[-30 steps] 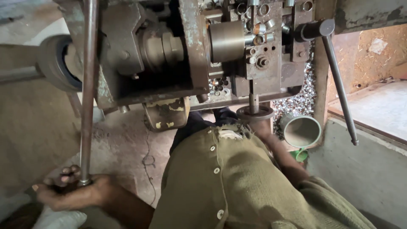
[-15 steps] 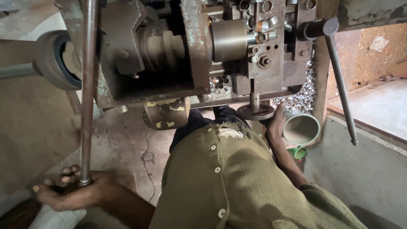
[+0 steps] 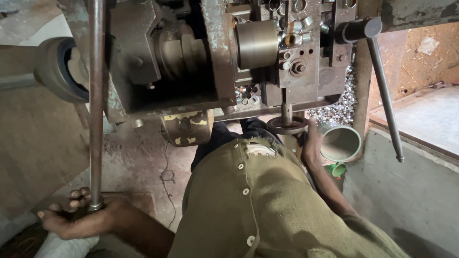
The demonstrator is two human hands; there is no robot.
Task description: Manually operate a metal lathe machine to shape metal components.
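left hand (image 3: 79,217): wrapped shut around the bottom end of the long steel lever (image 3: 96,105), fingers curled tight, low near the floor (image 3: 143,162).
right hand (image 3: 311,143): up at the small round handwheel (image 3: 287,125) under the machine head (image 3: 287,57); touching its rim, but can't tell how far closed, fingers mostly hidden.
lever: stands almost upright, running past the left side of the machine body.
handwheel: sits on a short vertical shaft, just beside the open grey metal cup (image 3: 340,142).
grip tip: probably best to keep the lever pull smooth and straight along its swing, no jerking.
feed tip: small, even turns at the wheel look wiser than big ones.
watch out: sweater front (image 3: 248,200) hangs close to the wheel; keep cloth clear.
also: loose shiny metal pieces (image 3: 337,107) piled behind the cup, so keep the wrist out of them.
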